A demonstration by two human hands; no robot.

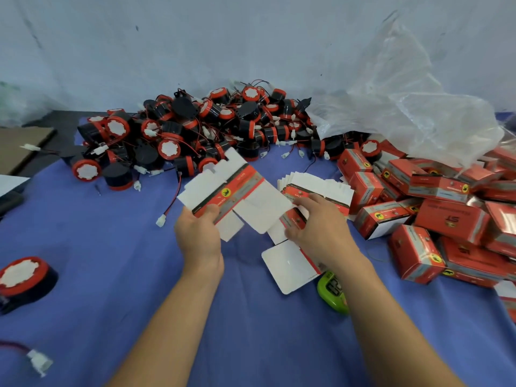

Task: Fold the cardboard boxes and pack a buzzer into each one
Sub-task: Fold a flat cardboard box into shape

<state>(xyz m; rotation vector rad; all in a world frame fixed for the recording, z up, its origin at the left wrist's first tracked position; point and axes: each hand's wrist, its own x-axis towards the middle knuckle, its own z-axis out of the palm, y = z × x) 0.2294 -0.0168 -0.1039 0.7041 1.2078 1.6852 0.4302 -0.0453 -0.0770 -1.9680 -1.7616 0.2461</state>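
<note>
A buzzer (25, 280) is cropped by the left edge

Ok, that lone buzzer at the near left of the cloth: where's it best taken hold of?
Likely across the round black body of the lone buzzer, just under its red rim, coming from above: the white face points up and no other thing touches it on the blue cloth.

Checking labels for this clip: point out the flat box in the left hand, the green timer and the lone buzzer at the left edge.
Flat box (237, 182): head view, its red printed band.
Green timer (333, 288): head view, its display.
Lone buzzer (20, 274): head view, its white face.
</note>
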